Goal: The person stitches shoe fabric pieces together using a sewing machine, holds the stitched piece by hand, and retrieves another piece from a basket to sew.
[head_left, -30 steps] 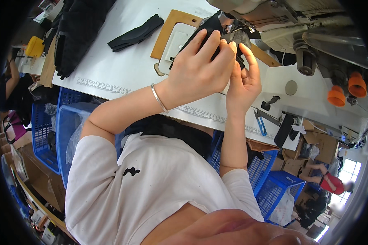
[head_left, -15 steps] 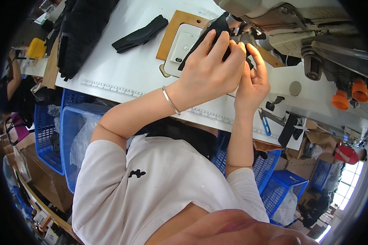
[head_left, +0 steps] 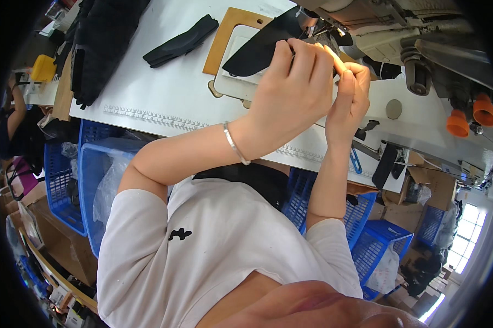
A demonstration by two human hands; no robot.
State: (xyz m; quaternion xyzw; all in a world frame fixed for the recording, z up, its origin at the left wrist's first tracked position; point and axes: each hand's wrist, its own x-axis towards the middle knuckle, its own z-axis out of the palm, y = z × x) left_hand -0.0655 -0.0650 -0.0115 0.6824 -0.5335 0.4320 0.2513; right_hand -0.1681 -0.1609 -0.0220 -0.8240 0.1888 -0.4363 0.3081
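A black fabric piece (head_left: 264, 45) lies at the sewing machine's (head_left: 361, 27) needle area, its rounded end spread to the left over a white plate. My left hand (head_left: 296, 90), with a silver bangle at the wrist, is bent over the fabric's near edge, fingers curled and closed on it. Close against it on the right, my right hand (head_left: 349, 101) is pinched, thumb against fingers; what lies between its fingertips is hidden. Light from the machine falls on the meeting fingertips. Left of the plate lies a folded black fabric strip (head_left: 181, 41).
A tan wooden frame (head_left: 216, 52) borders the plate. Dark fabric is piled (head_left: 107, 46) at the table's left. A ruler strip (head_left: 148, 116) runs along the front edge. Right are a blue-handled cutter (head_left: 356, 161) and orange cups (head_left: 457, 123). Blue baskets (head_left: 380, 246) stand below.
The black fabric now spreads out flatter and farther left from under my left hand. Both hands have shifted slightly right, and the right fingers are pinched tighter. The whole view has tilted slightly.
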